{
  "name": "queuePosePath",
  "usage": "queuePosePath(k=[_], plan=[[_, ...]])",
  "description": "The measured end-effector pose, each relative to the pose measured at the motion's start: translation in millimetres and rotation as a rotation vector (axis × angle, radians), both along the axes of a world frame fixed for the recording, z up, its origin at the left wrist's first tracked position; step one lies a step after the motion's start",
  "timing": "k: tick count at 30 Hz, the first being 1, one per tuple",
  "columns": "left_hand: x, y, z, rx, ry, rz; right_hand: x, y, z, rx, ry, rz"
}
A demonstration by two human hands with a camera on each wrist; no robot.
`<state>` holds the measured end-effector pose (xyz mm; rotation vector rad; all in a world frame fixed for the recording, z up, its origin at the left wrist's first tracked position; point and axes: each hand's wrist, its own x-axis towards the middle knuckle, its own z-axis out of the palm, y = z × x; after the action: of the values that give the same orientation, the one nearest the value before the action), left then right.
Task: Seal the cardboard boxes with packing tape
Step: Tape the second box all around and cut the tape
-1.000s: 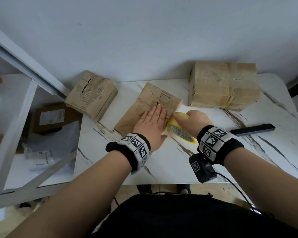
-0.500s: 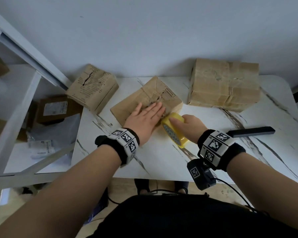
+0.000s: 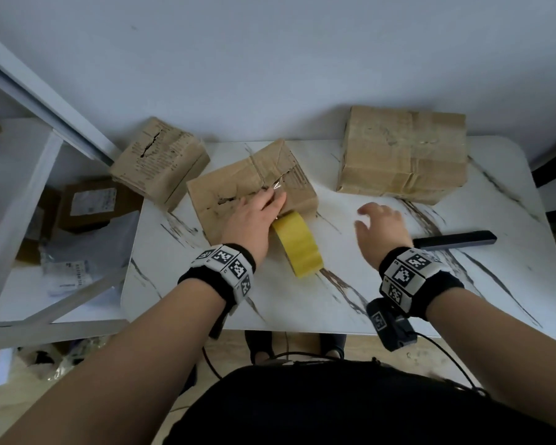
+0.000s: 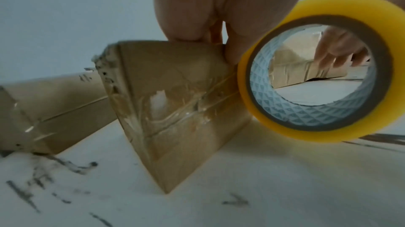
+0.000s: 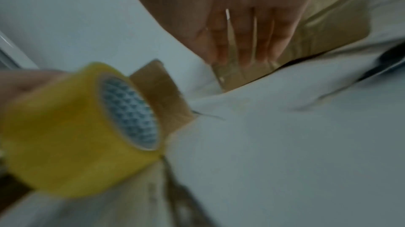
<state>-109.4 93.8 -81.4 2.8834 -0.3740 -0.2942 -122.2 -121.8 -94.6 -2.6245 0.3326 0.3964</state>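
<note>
A worn middle cardboard box [image 3: 238, 184] lies on the white marble table [image 3: 398, 290]. My left hand [image 3: 260, 210] presses flat on its near right end, fingers straight over the taped seam. In the left wrist view these fingers [image 4: 192, 14] bear on the box's top edge [image 4: 175, 100]. The yellow tape roll [image 3: 297, 245] [image 4: 317, 68] stands on edge beside the left hand, a clear strip running from it to the box. My right hand [image 3: 377, 223] hovers open over the table, apart from the roll [image 5: 76, 130]; its fingers [image 5: 245, 43] are blurred.
A large taped box [image 3: 402, 155] stands at the back right, a torn box [image 3: 161, 162] at the table's back left corner. A black utility knife [image 3: 453, 239] lies right of my right hand. A white shelf frame [image 3: 23, 200] with parcels stands to the left.
My right hand let go of the tape roll and moved to the right. The middle box turned under my left hand, which stays pressed on it.
</note>
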Motion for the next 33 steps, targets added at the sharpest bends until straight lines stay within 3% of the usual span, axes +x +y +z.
queuePosePath(k=[2, 5, 11, 16, 19, 22, 27, 29, 33], plan=[[-3, 1, -3, -0.033, -0.013, -0.041, -2, -24, -8, -0.225, 0.053, 0.018], [-5, 4, -9, -0.094, -0.042, -0.101, -8, -52, -21, -0.411, 0.109, 0.030], [4, 13, -13, -0.037, 0.009, -0.164, -16, -71, -29, -0.444, 0.162, -0.031], [12, 20, -13, 0.030, -0.042, -0.205, -11, -65, -16, -0.457, 0.138, 0.199], [12, 19, -5, 0.101, -0.143, -0.131, -7, -45, -8, -0.337, 0.066, 0.299], [16, 24, 4, 0.145, -0.125, 0.004, -5, -23, 2, -0.087, -0.001, 0.261], [5, 36, 20, -0.039, -0.155, 0.263, 5, 12, 29, 0.176, -0.116, 0.200], [-7, 32, 25, -0.099, -0.051, 0.392, 11, 26, 39, 0.237, -0.153, 0.198], [-15, 24, 15, -0.351, 0.367, 0.527, 27, 64, 52, 0.241, -0.155, 0.308]])
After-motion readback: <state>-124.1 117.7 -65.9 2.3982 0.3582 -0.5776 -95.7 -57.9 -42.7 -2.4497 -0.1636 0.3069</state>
